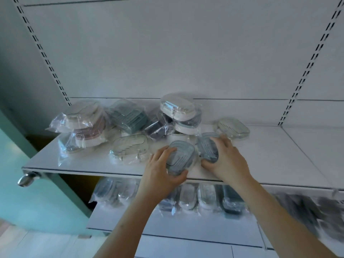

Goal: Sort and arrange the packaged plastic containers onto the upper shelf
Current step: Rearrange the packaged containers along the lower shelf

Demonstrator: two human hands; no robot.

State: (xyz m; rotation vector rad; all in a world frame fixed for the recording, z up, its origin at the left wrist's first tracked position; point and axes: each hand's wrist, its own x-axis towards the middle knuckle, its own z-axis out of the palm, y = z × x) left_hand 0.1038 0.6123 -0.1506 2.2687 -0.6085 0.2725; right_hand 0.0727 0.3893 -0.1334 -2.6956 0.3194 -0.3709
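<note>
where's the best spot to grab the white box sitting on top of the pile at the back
Probably by its two long sides. The white box lies flat, tilted a little, on top of the pile on the upper shelf, so come down from above and the front, fingers across its narrow width. Its bag looks loose and slippery, so pinch the hard shell, not the plastic.

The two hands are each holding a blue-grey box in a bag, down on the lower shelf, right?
Not quite. The left hand and right hand each hold a blue-grey box, but on the upper shelf, as the head view shows.
</note>
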